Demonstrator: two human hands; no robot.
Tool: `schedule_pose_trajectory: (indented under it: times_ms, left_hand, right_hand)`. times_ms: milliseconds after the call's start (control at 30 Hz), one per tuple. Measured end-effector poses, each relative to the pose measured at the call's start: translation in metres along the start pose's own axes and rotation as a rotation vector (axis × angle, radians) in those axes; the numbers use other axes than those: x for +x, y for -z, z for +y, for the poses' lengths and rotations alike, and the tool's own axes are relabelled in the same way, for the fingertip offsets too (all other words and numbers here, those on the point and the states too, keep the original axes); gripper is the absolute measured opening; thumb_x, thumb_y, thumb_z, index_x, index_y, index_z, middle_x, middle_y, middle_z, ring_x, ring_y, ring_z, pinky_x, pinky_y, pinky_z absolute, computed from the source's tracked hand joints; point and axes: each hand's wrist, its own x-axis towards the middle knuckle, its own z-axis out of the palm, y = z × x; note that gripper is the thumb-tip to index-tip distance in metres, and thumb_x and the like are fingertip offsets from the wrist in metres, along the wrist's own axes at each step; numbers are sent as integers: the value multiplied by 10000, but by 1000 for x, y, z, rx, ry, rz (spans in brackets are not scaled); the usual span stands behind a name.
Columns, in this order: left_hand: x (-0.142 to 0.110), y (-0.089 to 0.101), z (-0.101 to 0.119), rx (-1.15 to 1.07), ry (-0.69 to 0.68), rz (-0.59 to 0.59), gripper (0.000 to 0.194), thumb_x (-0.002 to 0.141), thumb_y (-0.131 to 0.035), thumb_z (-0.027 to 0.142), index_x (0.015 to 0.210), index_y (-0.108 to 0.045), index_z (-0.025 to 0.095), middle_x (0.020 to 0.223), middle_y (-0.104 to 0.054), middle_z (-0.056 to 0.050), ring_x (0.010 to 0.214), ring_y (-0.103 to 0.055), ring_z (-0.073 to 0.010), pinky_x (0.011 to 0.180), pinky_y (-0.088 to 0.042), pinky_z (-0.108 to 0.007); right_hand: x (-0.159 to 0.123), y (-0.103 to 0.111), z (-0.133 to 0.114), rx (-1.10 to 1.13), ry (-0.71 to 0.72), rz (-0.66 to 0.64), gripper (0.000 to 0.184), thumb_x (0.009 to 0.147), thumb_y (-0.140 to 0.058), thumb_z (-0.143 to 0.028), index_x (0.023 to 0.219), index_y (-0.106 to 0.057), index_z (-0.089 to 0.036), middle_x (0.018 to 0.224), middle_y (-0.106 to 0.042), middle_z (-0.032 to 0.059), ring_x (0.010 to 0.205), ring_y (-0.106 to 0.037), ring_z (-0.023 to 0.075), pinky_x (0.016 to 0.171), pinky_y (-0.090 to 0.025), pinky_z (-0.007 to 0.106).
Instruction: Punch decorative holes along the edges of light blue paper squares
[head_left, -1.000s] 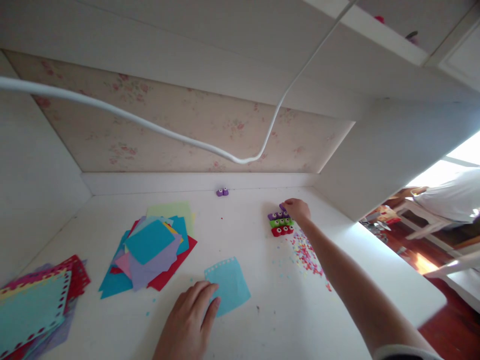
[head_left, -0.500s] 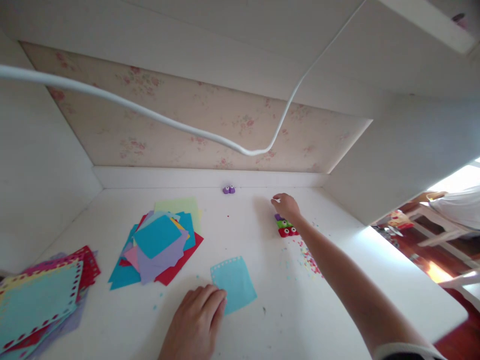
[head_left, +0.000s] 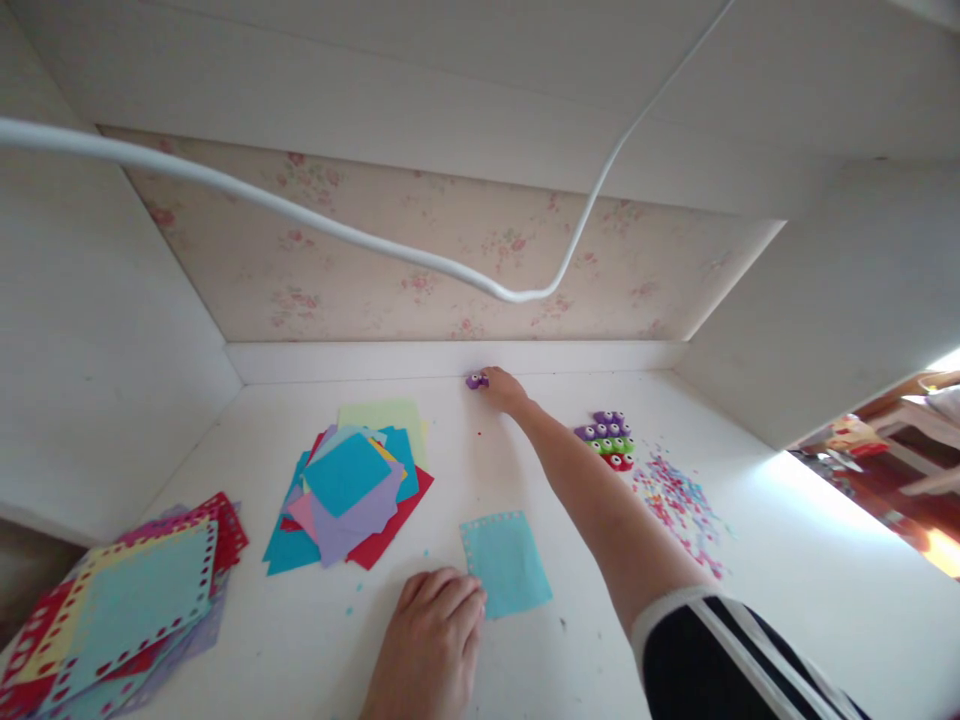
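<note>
My right hand reaches to the back of the white desk and its fingers close on a small purple punch by the back wall. My left hand lies flat, fingers spread, on the near left corner of a light blue paper square with a punched top edge. A cluster of purple, green and red punches sits to the right of my arm.
A loose pile of coloured paper squares lies left of centre. A stack of punched-edge sheets sits at the near left. Confetti scraps are scattered on the right. A white cable hangs across the alcove.
My right hand left the punch cluster and swung left to the lone purple punch at the back wall. The left hand stayed on the blue paper.
</note>
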Motion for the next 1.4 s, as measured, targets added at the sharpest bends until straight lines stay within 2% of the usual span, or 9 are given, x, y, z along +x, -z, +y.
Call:
schedule_pose_trajectory:
  times_ms: [133,267,400,667,800,933,1133,1267,1400]
  left_hand:
    - [-1,-1,1,9,-4,-19,259,865,-538,95,1011,-690,245,1014,-745,-8,904,-672,-218,819,-533,-392]
    - [-1,-3,8,43,8,-14,244,878,-567,147,1058,-689,259,1102,-729,4,989,-646,-243,875,-512,-428]
    - [-2,1,10,98,87,6,250,931,-543,218,1162,-637,244,1161,-689,-37,1036,-618,-255,889,-497,-444]
    - [-2,5,-2,125,238,86,427,897,-617,358,1269,-495,187,1155,-631,-103,1050,-598,-289,870,-498,-437]
    - [-2,-1,-2,110,248,17,414,848,-651,222,1227,-487,189,1091,-631,-83,985,-607,-279,848,-501,-441]
    - [-2,-3,-5,137,250,-21,338,874,-609,194,1196,-504,198,1064,-640,-78,960,-614,-280,820,-499,-448]
    - [-2,-1,-7,144,190,-3,304,967,-469,229,1268,-502,203,1151,-657,-96,1047,-616,-268,878,-491,-452]
    - [-3,-1,-6,149,182,6,380,931,-549,275,1301,-492,208,1210,-636,-100,1105,-594,-283,911,-493,-460]
    - [-2,-1,-8,152,181,-10,340,924,-584,301,1256,-544,244,1161,-650,-75,1045,-619,-276,886,-517,-457]
  right_hand:
    - [-20,9,8,88,-48,60,304,940,-615,-284,1217,-598,-160,1305,-574,109,1147,-584,256,989,-466,492]
    - [-61,16,0,268,-31,89,377,884,-644,-199,1253,-574,-159,1317,-585,123,1037,-663,189,934,-512,335]
    - [-129,14,-26,468,55,18,256,873,-651,-280,1110,-648,-184,989,-731,38,881,-716,148,796,-556,245]
    - [-256,-18,-71,667,101,46,102,767,-737,-195,866,-718,-201,846,-695,15,741,-677,144,702,-555,251]
    - [-272,-25,-80,572,128,77,154,758,-710,-109,875,-715,-208,850,-676,14,759,-644,147,719,-529,258]
    - [-274,-16,-73,591,141,-3,248,774,-751,-211,1015,-695,-214,933,-673,22,787,-650,148,726,-541,259]
    - [-275,10,-17,269,159,103,394,904,-626,-373,1253,-610,-193,1275,-611,112,1192,-544,251,1034,-447,424]
    - [-281,11,21,45,202,-17,636,873,-625,-508,1396,-519,-161,1494,-425,165,1399,-325,353,1129,-316,549]
    - [-285,7,29,67,247,-30,444,925,-574,-423,1315,-605,-213,1511,-418,120,1398,-347,323,1154,-274,548]
